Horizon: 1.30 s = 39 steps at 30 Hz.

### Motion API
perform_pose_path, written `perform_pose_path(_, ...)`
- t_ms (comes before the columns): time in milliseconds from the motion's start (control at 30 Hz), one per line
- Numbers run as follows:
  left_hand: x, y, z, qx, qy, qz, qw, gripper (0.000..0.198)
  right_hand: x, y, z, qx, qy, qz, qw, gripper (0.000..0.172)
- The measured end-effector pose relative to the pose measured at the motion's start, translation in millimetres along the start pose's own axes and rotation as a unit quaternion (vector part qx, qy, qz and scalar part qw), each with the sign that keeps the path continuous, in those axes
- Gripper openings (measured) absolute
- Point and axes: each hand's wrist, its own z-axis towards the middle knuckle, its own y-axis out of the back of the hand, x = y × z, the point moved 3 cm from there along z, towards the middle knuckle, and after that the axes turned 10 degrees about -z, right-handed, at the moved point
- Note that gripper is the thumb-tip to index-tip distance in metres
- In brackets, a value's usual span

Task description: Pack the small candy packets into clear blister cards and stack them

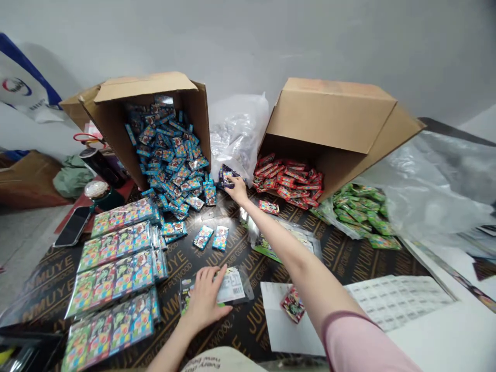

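My right hand (237,188) is stretched far forward between the two tipped cardboard boxes, its fingers closed on a small dark purple packet (227,175). My left hand (205,302) lies flat, fingers spread, on a clear plastic sleeve with a card inside (234,289) near the table's front. The left box (116,103) spills many blue packets (174,165). The right box (333,111) holds red packets (289,181). Two blue packets (212,237) lie loose on the table. A red packet (292,304) rests on white paper by my right forearm.
Several filled display sleeves (116,274) lie in a column at the left. Green packets (360,206) sit in clear plastic at the right. A clear bag (236,129) stands between the boxes. A phone (73,226) and a cup (96,190) are at the far left. Label sheets (391,305) lie at the right front.
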Motion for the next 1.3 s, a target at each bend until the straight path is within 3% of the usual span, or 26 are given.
perform_pose_path(233, -1.6, 1.0, -6.3, -0.031, -0.018, -0.038, 0.999, 0.090, -10.1, 54.3, -95.9, 0.131, 0.072, 0.114, 0.982, 0.039)
perform_pose_path(333, -6.2, 15.4, -7.0, -0.078, 0.021, -0.181, 0.980, 0.086, 3.7, 79.0, -132.2, 0.188, 0.083, 0.237, 0.949, 0.033)
perform_pose_path(400, -9.8, 29.3, -5.4, -0.111, 0.082, -0.367, 0.920, 0.070, 21.7, 91.1, -156.2, 0.271, 0.101, 0.323, 0.901, 0.025)
perform_pose_path(433, -12.4, 34.6, -4.1, -0.109, 0.116, -0.471, 0.868, 0.063, 31.9, 96.0, -168.3, 0.320, 0.110, 0.357, 0.871, 0.024)
perform_pose_path(500, -22.7, 39.4, -1.0, -0.027, 0.162, -0.627, 0.762, 0.059, 49.8, 104.1, -190.1, 0.393, 0.117, 0.391, 0.824, 0.025)
perform_pose_path(533, -28.9, 39.8, -0.1, 0.027, 0.177, -0.662, 0.728, 0.055, 55.9, 107.3, -198.9, 0.409, 0.111, 0.396, 0.814, 0.025)
perform_pose_path(633, -44.0, 35.0, -1.3, 0.128, 0.195, -0.698, 0.677, 0.046, 61.6, 112.5, -217.6, 0.407, 0.070, 0.421, 0.808, 0.020)
perform_pose_path(733, -52.7, 26.1, -3.8, 0.139, 0.195, -0.722, 0.649, 0.039, 56.1, 112.0, -232.6, 0.414, 0.038, 0.427, 0.803, 0.017)
perform_pose_path(767, -54.5, 23.2, -4.2, 0.136, 0.200, -0.723, 0.647, 0.038, 53.3, 111.7, -237.2, 0.412, 0.035, 0.406, 0.815, 0.020)
perform_pose_path(833, -56.4, 19.1, -3.5, 0.105, 0.220, -0.718, 0.651, 0.034, 47.9, 113.2, -245.0, 0.369, 0.041, 0.328, 0.869, 0.029)
perform_pose_path(933, -56.9, 17.0, -0.8, -0.017, 0.256, -0.712, 0.653, 0.030, 47.2, 121.7, -256.5, 0.216, 0.086, 0.202, 0.951, 0.048)
perform_pose_path(1033, -61.1, 12.7, 0.3, -0.087, 0.261, -0.705, 0.654, 0.033, 57.7, 123.2, -272.0, 0.140, 0.169, 0.100, 0.971, 0.074)
perform_pose_path(1133, -63.4, 6.3, -2.0, -0.082, 0.248, -0.693, 0.672, 0.040, 64.6, 118.1, -281.7, 0.105, 0.209, 0.025, 0.972, 0.081)
perform_pose_path(1200, -58.5, 6.3, -5.3, -0.084, 0.208, -0.646, 0.730, 0.047, 59.7, 118.0, -282.2, 0.067, 0.180, 0.020, 0.981, 0.074)
perform_pose_path(1300, -43.2, 13.4, -11.8, -0.118, 0.092, -0.423, 0.894, 0.066, 38.8, 122.4, -280.1, 0.019, 0.108, 0.025, 0.994, 0.069)
